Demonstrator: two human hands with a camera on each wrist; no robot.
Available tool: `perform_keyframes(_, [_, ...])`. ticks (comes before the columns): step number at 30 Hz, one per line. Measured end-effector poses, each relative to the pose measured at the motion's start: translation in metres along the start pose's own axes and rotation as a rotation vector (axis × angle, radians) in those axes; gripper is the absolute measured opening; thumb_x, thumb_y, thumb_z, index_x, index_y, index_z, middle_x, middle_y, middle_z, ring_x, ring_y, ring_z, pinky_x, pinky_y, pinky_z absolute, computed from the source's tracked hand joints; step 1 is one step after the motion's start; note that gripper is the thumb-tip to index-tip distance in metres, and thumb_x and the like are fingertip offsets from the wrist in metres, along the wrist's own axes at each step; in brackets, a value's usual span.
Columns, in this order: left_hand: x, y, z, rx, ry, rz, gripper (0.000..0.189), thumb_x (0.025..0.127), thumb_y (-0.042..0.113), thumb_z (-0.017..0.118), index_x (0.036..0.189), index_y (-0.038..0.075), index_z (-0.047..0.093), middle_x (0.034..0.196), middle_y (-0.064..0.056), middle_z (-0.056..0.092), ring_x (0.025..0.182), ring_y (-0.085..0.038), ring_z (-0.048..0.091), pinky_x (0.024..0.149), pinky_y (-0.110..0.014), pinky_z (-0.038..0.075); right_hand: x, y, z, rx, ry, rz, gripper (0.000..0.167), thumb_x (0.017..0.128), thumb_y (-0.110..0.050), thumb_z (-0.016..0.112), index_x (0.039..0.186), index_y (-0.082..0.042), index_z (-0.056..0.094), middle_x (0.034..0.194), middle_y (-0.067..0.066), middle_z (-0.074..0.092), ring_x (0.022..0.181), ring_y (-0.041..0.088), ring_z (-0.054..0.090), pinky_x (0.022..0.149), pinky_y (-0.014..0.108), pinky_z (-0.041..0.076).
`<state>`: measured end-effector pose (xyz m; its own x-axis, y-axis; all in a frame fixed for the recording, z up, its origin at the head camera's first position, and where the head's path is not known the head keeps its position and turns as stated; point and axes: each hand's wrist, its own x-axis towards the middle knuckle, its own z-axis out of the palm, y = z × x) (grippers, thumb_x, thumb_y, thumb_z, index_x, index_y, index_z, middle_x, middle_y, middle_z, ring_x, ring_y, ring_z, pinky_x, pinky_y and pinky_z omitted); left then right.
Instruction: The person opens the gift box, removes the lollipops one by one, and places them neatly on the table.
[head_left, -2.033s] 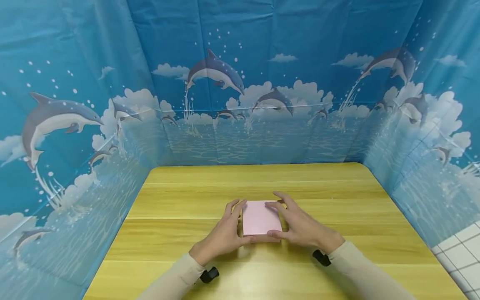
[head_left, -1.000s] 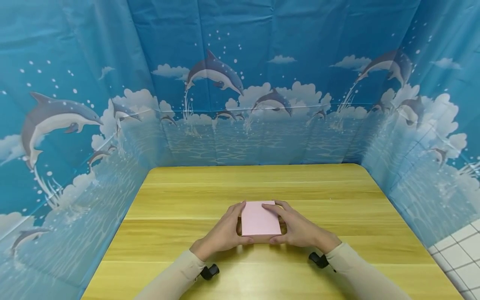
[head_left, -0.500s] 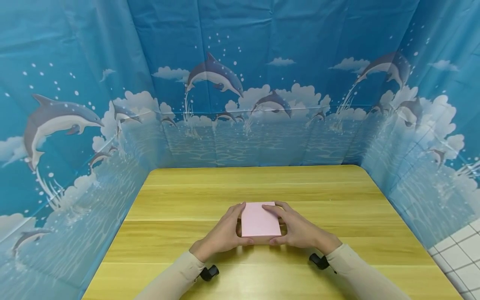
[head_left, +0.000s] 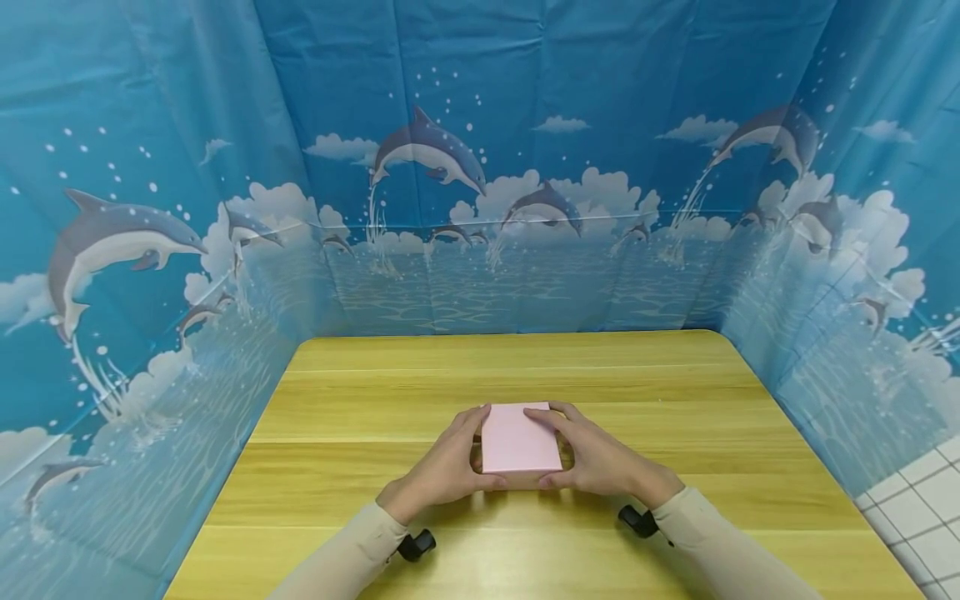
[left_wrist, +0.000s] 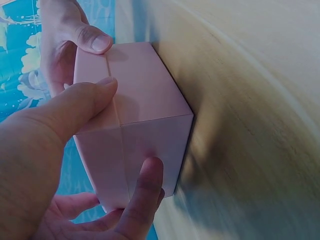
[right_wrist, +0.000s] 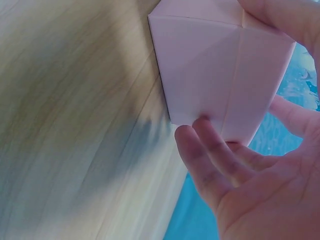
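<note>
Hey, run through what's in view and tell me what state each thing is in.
Pink box: closed, sitting on the table.
Left hand: holding the box's left side, thumb on its near face.
Right hand: holding the right side, one finger over the top.
Dolphin curtain: hanging, creased.
Sleeves: down to the wrists.

One pink box (head_left: 520,437), one table (head_left: 525,367), two hands (head_left: 447,460) (head_left: 602,456).

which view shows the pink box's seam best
Left wrist view: close up, the seam crosses two faces of the pink box. The right wrist view shows it mostly along one face; in the head view I can't make it out.
</note>
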<state>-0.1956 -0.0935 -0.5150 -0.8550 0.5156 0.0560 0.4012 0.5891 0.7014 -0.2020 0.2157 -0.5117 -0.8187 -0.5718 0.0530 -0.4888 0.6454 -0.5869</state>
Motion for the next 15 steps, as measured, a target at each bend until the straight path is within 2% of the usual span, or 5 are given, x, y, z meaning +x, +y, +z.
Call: perform_keyframes(15, [-0.0011,0.0039,-0.0071,-0.009,0.007,0.002,0.117,0.1,0.039,0.096,0.186,0.006,0.025,0.188,-0.022,0.035,0.155,-0.037,0.065,0.128,-0.057,0.057,-0.0007,-0.0058,-0.0086,-0.044,0.038,-0.011,0.102,0.098,-0.039,0.098,0.182,-0.023,0.042,0.184,0.03,0.038,0.166,0.057,0.043,0.122,0.079,0.052])
